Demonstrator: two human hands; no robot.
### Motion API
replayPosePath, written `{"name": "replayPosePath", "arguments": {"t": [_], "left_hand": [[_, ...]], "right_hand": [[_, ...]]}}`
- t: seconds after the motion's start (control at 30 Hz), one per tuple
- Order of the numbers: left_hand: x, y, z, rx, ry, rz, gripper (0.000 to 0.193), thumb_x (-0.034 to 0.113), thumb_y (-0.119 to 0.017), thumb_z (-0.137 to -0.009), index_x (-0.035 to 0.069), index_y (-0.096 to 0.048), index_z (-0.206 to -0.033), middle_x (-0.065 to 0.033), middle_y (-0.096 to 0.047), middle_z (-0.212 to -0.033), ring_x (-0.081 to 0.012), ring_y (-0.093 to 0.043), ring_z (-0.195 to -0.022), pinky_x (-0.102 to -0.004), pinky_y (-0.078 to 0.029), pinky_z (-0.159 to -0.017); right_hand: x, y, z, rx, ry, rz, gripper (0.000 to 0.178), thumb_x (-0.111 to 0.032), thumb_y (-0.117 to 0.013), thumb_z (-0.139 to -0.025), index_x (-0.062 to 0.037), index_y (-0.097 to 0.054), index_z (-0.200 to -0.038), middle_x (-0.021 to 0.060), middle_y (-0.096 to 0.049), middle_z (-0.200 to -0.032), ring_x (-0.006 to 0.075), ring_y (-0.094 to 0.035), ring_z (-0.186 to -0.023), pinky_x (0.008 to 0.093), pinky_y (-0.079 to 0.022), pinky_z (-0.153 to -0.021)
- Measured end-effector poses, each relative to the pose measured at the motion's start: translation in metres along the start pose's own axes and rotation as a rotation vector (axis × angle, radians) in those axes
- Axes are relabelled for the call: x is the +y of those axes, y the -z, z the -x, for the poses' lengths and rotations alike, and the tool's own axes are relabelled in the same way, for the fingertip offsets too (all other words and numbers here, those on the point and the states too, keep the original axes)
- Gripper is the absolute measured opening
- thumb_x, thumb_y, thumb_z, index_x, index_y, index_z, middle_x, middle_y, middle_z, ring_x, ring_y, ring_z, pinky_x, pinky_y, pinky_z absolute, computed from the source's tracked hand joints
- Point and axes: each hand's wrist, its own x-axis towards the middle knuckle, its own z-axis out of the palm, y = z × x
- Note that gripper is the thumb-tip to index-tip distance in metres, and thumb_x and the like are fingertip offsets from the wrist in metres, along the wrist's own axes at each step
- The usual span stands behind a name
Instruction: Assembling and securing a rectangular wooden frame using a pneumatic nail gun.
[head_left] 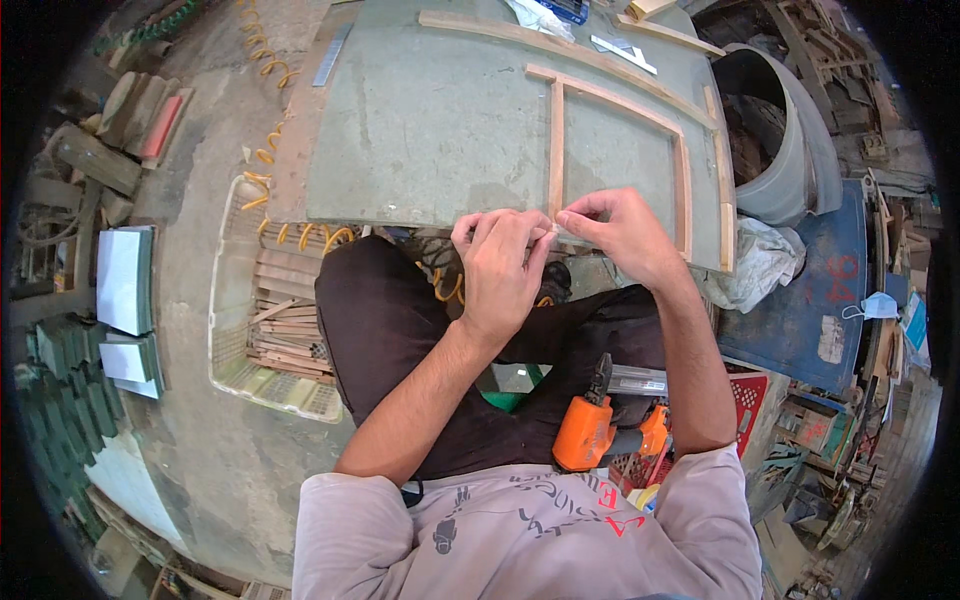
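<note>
My left hand (497, 262) and my right hand (618, 232) come together over the near edge of a grey-green tabletop (430, 130). Both hands are closed, thumbs and fingertips pinched around something small and pale that I cannot make out. Just beyond the fingertips ends an upright strip of a wooden frame (683, 180), which lies flat on the tabletop; my right hand covers part of its near side. An orange nail gun (585, 432) rests on my lap below the right forearm, touched by neither hand.
A long wooden strip (560, 45) and a white square (625, 55) lie farther back. At the left, a plastic crate (228, 330) holds many thin wood pieces beside a coiled yellow hose (262, 160). A large grey drum (790, 130) and a crumpled white bag (762, 262) stand right.
</note>
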Motion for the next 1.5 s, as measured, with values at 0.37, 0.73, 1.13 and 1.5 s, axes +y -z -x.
{"name": "replayPosePath", "arguments": {"t": [0.37,0.73,1.13,1.5], "left_hand": [[0.001,0.012,-0.016,-0.213,-0.234,-0.337,0.015,0.014,-0.072,-0.075,0.018,-0.068,-0.089,0.0081,-0.061,-0.099,-0.0173,-0.052,-0.102,-0.0435,-0.028,-0.089],[-0.016,0.022,-0.044,-0.415,-0.478,-0.304,0.011,0.016,-0.071,-0.075,0.017,-0.067,-0.086,0.0075,-0.059,-0.117,-0.0207,-0.044,-0.124,-0.0532,-0.021,-0.099],[-0.008,0.021,-0.047,-0.391,-0.493,-0.35,0.009,0.014,-0.07,-0.08,0.017,-0.067,-0.088,0.0043,-0.062,-0.114,-0.0256,-0.048,-0.122,-0.0483,-0.022,-0.101],[-0.019,0.022,-0.045,-0.431,-0.454,-0.451,0.008,0.019,-0.066,-0.087,0.014,-0.069,-0.093,0.0023,-0.061,-0.12,-0.0256,-0.043,-0.128,-0.0434,-0.021,-0.104]], "right_hand": [[0.01,-0.002,0.021,0.271,0.209,-0.004,0.021,-0.016,-0.062,-0.088,0.0027,-0.065,-0.097,0.0088,-0.066,-0.088,0.0192,-0.06,-0.085,0.0311,-0.048,-0.076],[0.074,0.002,0.233,0.191,0.221,0.451,0.008,-0.004,-0.065,-0.082,-0.0012,-0.061,-0.088,0.0128,-0.059,-0.084,0.0301,-0.058,-0.082,0.037,-0.046,-0.072],[0.066,-0.027,0.238,0.55,0.34,-0.031,0.007,-0.005,-0.064,-0.086,0.0012,-0.063,-0.085,0.0116,-0.06,-0.074,0.0276,-0.058,-0.066,0.0342,-0.046,-0.06],[0.098,-0.048,0.262,0.718,0.205,-0.462,0.021,-0.016,-0.057,-0.093,0.0032,-0.064,-0.088,0.0104,-0.066,-0.077,0.0219,-0.062,-0.068,0.0301,-0.048,-0.065]]}}
